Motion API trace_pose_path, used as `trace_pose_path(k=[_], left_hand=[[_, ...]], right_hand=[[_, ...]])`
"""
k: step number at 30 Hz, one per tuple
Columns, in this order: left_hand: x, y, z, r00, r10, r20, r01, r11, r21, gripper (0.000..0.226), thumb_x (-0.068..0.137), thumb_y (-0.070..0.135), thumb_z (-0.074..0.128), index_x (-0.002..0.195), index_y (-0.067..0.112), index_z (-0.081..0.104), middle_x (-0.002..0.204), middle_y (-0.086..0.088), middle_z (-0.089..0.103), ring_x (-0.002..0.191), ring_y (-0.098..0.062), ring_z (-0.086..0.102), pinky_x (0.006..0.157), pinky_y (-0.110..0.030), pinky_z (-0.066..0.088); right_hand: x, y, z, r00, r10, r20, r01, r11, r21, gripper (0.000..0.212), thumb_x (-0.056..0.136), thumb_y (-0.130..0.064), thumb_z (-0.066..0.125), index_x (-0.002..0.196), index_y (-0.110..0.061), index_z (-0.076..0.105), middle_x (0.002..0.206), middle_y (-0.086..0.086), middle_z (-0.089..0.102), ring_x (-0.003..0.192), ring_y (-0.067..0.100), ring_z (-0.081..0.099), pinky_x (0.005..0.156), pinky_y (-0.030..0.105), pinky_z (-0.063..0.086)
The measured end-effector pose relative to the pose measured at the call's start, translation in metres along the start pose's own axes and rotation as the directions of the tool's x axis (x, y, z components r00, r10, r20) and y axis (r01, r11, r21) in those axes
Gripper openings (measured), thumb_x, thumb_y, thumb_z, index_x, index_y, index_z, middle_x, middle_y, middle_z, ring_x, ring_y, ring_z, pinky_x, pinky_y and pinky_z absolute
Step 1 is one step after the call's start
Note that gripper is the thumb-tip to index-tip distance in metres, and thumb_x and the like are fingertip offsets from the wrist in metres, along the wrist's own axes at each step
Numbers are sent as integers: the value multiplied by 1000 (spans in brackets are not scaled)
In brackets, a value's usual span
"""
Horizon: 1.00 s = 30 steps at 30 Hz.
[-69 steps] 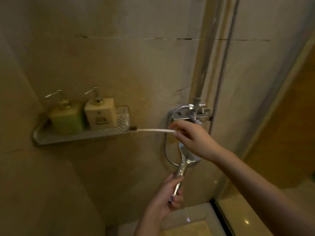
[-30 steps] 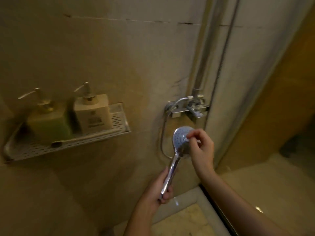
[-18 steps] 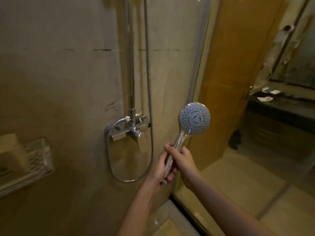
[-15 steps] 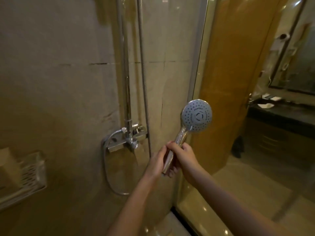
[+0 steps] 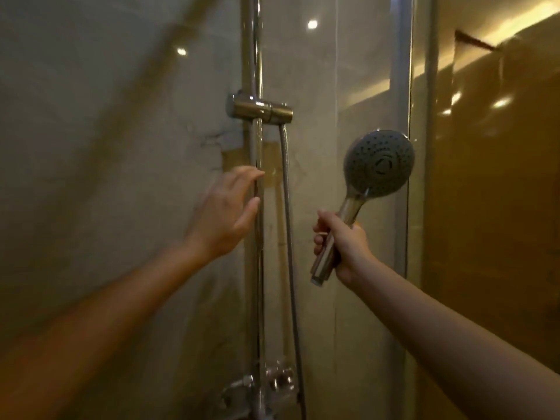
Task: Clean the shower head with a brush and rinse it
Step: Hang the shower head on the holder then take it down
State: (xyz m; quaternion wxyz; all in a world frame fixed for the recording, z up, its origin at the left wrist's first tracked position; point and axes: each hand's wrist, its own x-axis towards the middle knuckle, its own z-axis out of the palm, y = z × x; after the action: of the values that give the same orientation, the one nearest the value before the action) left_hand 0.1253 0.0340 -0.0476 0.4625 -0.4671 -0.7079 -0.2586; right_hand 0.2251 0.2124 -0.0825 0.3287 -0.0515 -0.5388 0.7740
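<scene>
Left hand spread loose; right hand fisted.

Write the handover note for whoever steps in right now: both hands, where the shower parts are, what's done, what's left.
Right hand: closed around the chrome handle of the shower head, held upright with the nozzle face toward the camera.
Left hand: open and empty, fingers beside the vertical riser rail.
Holder bracket on the rail is empty; the hose hangs below it. Mixer valve sits at the bottom, blurred.
Done: no brush in view and no water running, so scrubbing appears over.
Left: probably seat the head in the bracket; whether rinsing happened cannot be told.
</scene>
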Motion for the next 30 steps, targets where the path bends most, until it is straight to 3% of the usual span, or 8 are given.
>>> trace_pose_path(k=[2, 4, 8, 11, 14, 19, 23, 30], left_hand=[[36, -27, -8, 999, 41, 11, -42, 985, 169, 57, 85, 42, 34, 136, 19, 43, 141, -6, 46, 132, -24, 39, 111, -49, 26], [65, -52, -15, 999, -25, 44, 8, 938, 347, 59, 88, 43, 33, 142, 21, 34, 152, -5, 32, 143, -24, 21, 115, -53, 6], [79, -98, -2, 982, -155, 111, 52, 777, 627, 67, 93, 48, 33, 150, 23, 8, 160, -2, -7, 146, -23, -11, 112, -56, -12], [70, -113, 16, 996, -81, 32, 35, 711, 702, 74, 86, 55, 28, 150, 20, 16, 159, -7, 8, 146, -27, 2, 112, -55, -10], [74, -117, 20, 999, -45, -10, 37, 655, 755, 75, 84, 57, 22, 149, 21, 15, 159, -6, 11, 146, -27, 5, 112, -53, -12], [71, -118, 20, 999, -30, -34, 45, 666, 744, 75, 83, 56, 26, 149, 20, 18, 158, -7, 17, 145, -25, 6, 113, -51, -10], [70, -114, 18, 999, -23, -42, 46, 687, 725, 74, 85, 56, 25, 149, 20, 19, 158, -5, 16, 146, -24, 6, 114, -53, -3], [70, -115, 19, 999, -27, -41, 49, 684, 728, 73, 85, 57, 23, 149, 21, 17, 159, -5, 14, 147, -25, 6, 115, -54, 0]], right_hand=[[26, -19, 17, 1000, -24, 13, 24, 1000, -9, 26, 90, -22, 65, 110, -9, 56, 94, 7, 69, 74, 15, 62, 61, 27, 50], [51, -34, 34, 998, -49, 40, 49, 999, -13, 31, 89, -24, 66, 116, -14, 57, 108, 5, 69, 92, 18, 64, 68, 30, 51], [91, -57, 62, 991, -68, 112, 70, 997, -21, 28, 89, -24, 66, 113, -14, 58, 115, 10, 66, 100, 23, 66, 73, 32, 55], [114, -67, 75, 967, -100, 233, 112, 993, -40, 31, 89, -26, 65, 116, -13, 60, 99, 9, 71, 85, 19, 69, 67, 30, 56], [133, -68, 80, 941, -137, 311, 181, 977, -117, 32, 88, -26, 65, 119, -16, 60, 104, 6, 74, 96, 20, 70, 77, 35, 54], [141, -53, 81, 910, -236, 339, 236, 971, 43, 23, 90, -19, 64, 113, -21, 62, 93, 3, 75, 98, 19, 70, 83, 38, 53], [146, -58, 83, 906, -273, 324, 229, 959, 167, 22, 89, -14, 63, 111, -16, 62, 84, 4, 74, 85, 15, 71, 76, 31, 54], [160, -71, 73, 878, -256, 403, 241, 966, 88, 24, 89, -15, 62, 112, -14, 64, 84, 5, 70, 82, 15, 68, 71, 28, 52]])
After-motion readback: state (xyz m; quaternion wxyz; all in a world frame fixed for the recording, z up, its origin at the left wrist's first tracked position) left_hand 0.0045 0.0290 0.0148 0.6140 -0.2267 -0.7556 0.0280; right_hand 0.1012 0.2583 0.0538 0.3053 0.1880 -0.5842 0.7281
